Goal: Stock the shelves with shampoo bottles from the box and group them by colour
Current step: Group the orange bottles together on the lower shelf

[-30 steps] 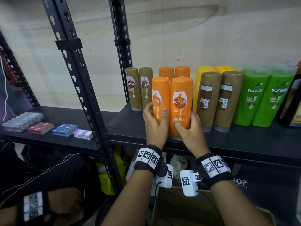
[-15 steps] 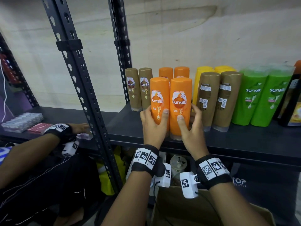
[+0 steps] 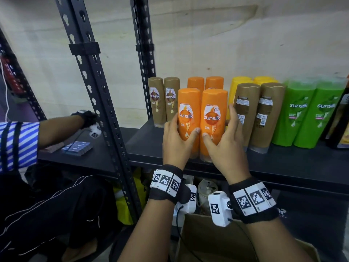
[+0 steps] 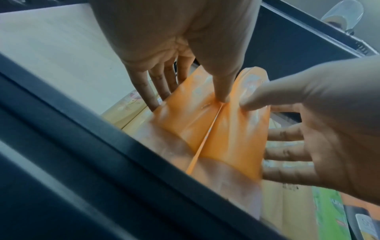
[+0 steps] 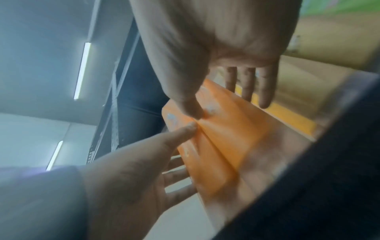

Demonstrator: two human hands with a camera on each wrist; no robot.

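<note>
**Both hands on 2 orange bottles at the shelf front**

Far left, I see another person's arm (image 3: 60,127) reaching over small blue boxes (image 3: 77,148) on the neighbouring shelf. Past the black upright (image 3: 94,87), 2 brown bottles (image 3: 164,102) stand at the back of the shelf (image 3: 283,167). My left hand (image 3: 177,140) wraps the left orange bottle (image 3: 188,118), fingers along its side, thumb on its front. My right hand (image 3: 224,142) cups the right orange bottle (image 3: 214,118) the same way. The 2 stand upright, touching, in front of 2 more orange bottles (image 3: 205,83). Right of them: yellow bottles (image 3: 243,81) behind 2 brown ones turned backward (image 3: 258,114), then 2 green bottles (image 3: 309,112). The cardboard box (image 3: 217,242) sits below.
</note>
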